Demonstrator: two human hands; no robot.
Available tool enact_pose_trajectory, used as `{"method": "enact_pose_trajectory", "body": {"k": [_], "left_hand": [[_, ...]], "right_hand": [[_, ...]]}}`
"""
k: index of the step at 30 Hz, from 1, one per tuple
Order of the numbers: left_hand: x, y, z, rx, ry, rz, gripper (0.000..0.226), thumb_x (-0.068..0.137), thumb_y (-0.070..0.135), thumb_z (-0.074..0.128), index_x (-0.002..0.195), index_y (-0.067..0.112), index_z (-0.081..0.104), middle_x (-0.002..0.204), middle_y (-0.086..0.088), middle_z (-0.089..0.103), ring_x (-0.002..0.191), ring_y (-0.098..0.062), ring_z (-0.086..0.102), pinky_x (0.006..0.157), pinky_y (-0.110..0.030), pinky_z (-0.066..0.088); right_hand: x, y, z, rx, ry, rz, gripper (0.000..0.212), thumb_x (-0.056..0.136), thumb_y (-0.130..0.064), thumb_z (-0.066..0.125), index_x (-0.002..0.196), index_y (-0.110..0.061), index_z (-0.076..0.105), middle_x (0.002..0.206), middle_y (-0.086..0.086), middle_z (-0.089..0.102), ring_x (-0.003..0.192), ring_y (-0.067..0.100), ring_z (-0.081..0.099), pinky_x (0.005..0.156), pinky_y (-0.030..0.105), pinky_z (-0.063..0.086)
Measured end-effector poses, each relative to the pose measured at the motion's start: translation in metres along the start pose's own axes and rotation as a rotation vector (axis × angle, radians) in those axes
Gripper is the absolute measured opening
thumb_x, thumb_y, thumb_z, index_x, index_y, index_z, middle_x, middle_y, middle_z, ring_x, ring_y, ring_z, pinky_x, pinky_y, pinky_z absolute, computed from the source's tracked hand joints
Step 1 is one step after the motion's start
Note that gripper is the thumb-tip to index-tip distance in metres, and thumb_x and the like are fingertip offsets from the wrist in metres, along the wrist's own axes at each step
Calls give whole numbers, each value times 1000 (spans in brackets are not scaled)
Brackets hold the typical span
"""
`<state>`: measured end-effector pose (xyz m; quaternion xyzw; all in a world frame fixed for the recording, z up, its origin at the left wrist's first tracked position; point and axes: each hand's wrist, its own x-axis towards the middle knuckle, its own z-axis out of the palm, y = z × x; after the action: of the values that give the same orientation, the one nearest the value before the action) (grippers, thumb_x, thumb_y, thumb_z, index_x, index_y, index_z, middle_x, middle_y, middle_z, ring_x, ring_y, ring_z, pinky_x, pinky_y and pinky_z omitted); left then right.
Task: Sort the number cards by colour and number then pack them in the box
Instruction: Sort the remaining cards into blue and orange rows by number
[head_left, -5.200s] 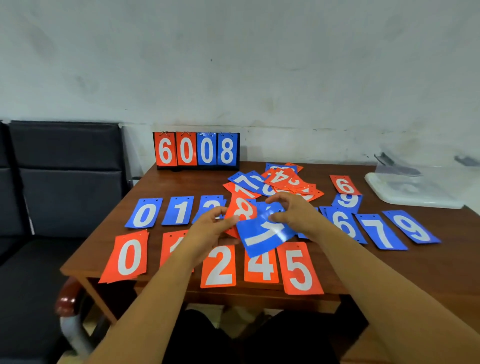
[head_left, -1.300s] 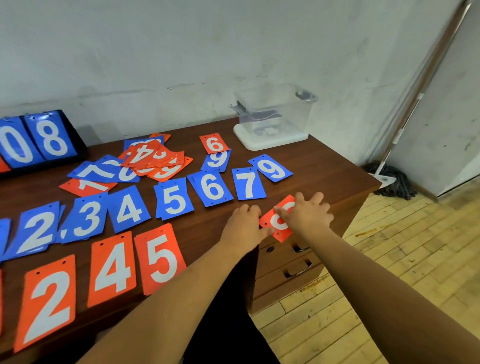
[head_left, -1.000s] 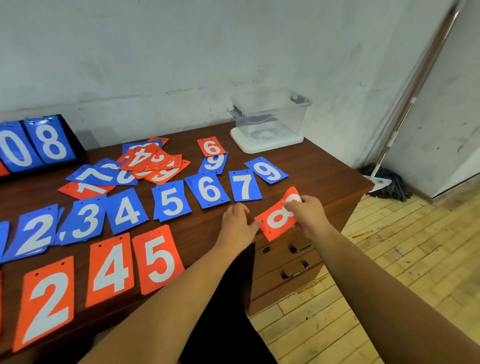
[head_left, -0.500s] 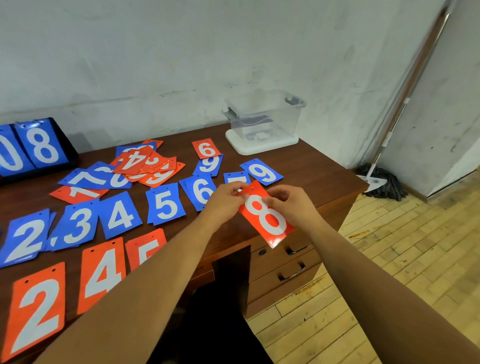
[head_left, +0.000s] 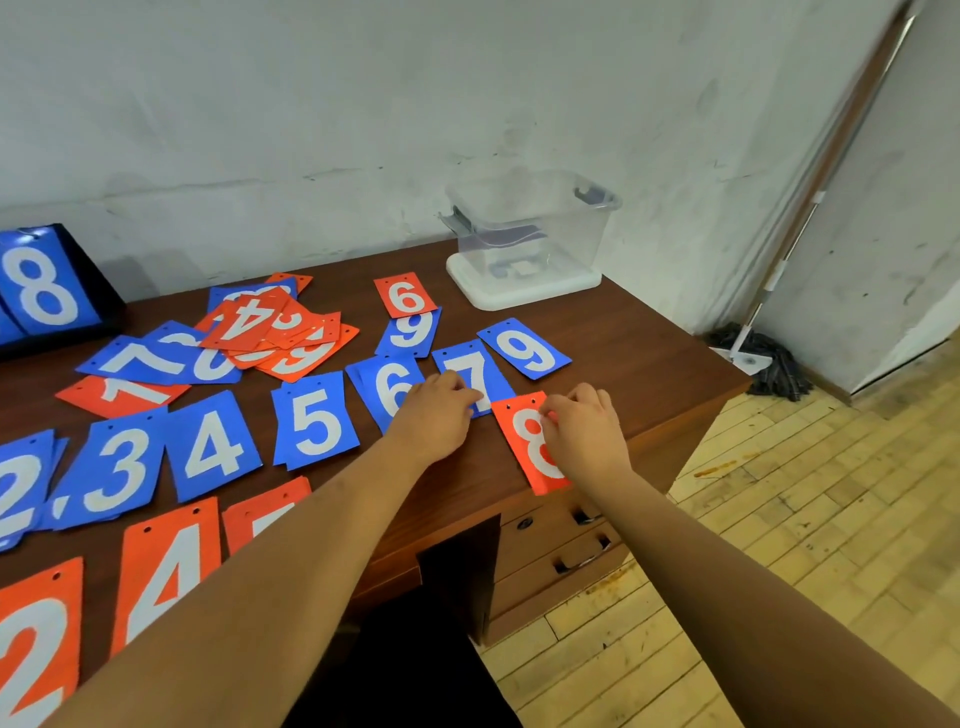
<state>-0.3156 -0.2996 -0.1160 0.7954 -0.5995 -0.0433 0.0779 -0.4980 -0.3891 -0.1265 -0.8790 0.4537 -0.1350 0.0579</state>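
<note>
A red 8 card (head_left: 524, 441) lies flat near the desk's front right edge, with the fingers of my right hand (head_left: 584, 431) resting on its right side. My left hand (head_left: 436, 410) rests over the blue 6 card (head_left: 387, 387) and the blue 7 card (head_left: 475, 371), fingers curled, holding nothing. Blue cards 3 (head_left: 117, 470), 4 (head_left: 213, 447) and 5 (head_left: 314, 421) run in a row to the left. Beyond them sit a blue 9 (head_left: 524, 348), a red 6 (head_left: 405, 299) and a mixed unsorted pile (head_left: 275, 332). The clear box (head_left: 535, 234) stands at the back right.
Red cards 2 (head_left: 36, 649), 4 (head_left: 166, 577) and a partly hidden 5 lie along the front edge. A scoreboard stand showing a blue 8 (head_left: 41, 291) sits at the back left. The desk's right edge (head_left: 675, 358) drops to a wooden floor; a mop leans by the wall.
The red 8 card, held up in both hands half a second ago, now lies on the desk. My left hand has let go and moved onto the blue 6 and 7.
</note>
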Motion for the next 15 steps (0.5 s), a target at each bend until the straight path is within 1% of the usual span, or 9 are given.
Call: {"method": "enact_pose_trajectory", "body": {"k": [3,7,10,12,15], "left_hand": [[5,-4,4,-6,23,1,40,103,30,45,143,27,48,141,-2,44,132,-23,39,110,-40,34],[8,-9,4,-62,49,1,39,101,28,47,140,27,50,140,-2,47,132,-22,40,110,-41,34],[5,-17,-3,-160,162,-6,37,99,25,50,137,25,53,135,-2,51,127,-21,43,104,-38,40],[3,-32,-13,-193,231,-42,35,99,24,51,133,22,56,131,-3,54,124,-22,46,101,-38,42],[-6,-70,-29,-176,262,-157,33,96,22,55,128,17,59,127,-8,55,121,-26,49,100,-39,43]], "right_hand": [[4,-4,5,17,32,-18,30,99,-29,52,127,-23,60,121,3,54,113,18,48,96,30,46],[7,-8,3,55,34,-14,30,98,-27,53,127,-24,61,121,3,53,112,17,47,95,30,46],[11,-14,-5,155,83,-21,30,98,-28,52,126,-20,61,123,3,54,116,17,48,97,33,47],[21,-26,-10,231,95,-43,27,98,-27,51,122,-18,62,122,4,55,115,18,49,98,35,47],[44,-58,-9,300,62,-89,29,96,-27,52,120,-13,63,118,8,56,113,24,51,95,38,46]]}}
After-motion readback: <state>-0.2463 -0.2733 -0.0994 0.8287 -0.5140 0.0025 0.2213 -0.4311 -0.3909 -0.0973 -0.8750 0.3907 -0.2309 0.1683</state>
